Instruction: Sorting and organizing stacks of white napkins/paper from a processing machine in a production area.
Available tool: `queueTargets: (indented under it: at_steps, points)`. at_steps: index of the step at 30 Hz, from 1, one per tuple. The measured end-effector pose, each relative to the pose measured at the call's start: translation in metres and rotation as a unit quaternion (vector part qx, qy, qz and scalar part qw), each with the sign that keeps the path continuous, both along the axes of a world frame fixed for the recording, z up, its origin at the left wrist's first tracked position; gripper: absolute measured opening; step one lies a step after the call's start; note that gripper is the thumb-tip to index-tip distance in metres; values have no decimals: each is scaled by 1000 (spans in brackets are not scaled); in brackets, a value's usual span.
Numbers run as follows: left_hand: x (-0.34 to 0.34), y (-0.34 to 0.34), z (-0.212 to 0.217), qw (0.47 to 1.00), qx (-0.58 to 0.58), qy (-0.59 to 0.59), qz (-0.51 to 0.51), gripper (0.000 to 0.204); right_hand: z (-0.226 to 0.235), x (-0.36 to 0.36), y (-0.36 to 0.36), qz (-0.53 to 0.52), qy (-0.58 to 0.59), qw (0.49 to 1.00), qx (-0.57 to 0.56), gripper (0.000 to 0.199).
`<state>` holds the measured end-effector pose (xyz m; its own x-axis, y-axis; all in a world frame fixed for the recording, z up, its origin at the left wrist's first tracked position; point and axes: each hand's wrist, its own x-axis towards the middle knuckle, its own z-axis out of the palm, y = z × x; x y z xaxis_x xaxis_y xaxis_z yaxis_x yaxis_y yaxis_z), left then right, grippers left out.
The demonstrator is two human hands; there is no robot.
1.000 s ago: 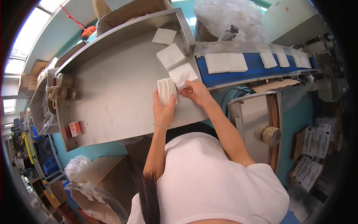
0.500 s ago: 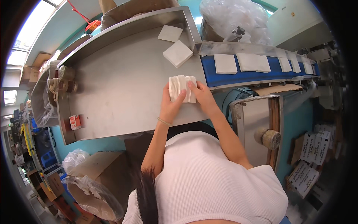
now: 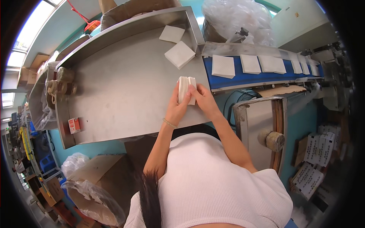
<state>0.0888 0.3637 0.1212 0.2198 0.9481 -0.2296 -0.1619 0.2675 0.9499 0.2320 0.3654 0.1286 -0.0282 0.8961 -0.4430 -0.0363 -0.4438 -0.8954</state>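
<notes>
A thick stack of white paper napkins (image 3: pixel 183 88) stands on edge between my two hands over the front right of the steel table (image 3: pixel 121 87). My left hand (image 3: pixel 178 105) grips its left side, thumb across the near face. On the right side my right hand (image 3: pixel 204 99) holds it, thumb near the top, where a gap splits the stack in two. Beyond my hands a square napkin pile (image 3: pixel 180 55) lies flat, and another napkin pile (image 3: pixel 172 34) lies behind it.
A blue conveyor belt (image 3: pixel 239 80) adjoins the table's right end and carries several napkin piles (image 3: pixel 223 66). Raised steel walls (image 3: pixel 125 23) edge the table. A small red-and-white box (image 3: pixel 74 125) sits at its left end. Below left is a plastic-lined carton (image 3: pixel 102 171).
The napkin stack in my hands has become narrower, and my hands have drawn closer together. On the conveyor another napkin pile has come in at the table end.
</notes>
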Motion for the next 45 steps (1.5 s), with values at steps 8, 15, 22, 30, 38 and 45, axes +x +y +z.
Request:
queueTargets:
  at_steps: [8, 15, 22, 30, 38, 45]
  points:
    - [-7, -3, 2, 996, -13, 85, -36, 76, -24, 28, -2, -237, 158, 957, -59, 47]
    - [-3, -9, -10, 973, 131, 189, 3, 43, -12, 15, 0, -118, 59, 990, -46, 39]
    - [-26, 26, -29, 966, 7, 236, 105, 35, -41, 52, 9, -254, 96, 962, -15, 38]
    - [8, 131, -44, 716, 397, 575, -17, 32, -43, 64, 19, -260, 21, 965, -25, 39]
    - [-21, 161, -22, 750, 281, 593, -83, 29, -22, 22, 0, -276, -390, 863, 163, 41]
    - [-40, 111, 84, 945, -68, 269, -172, 46, 1, -28, 48, -69, -42, 985, 154, 38]
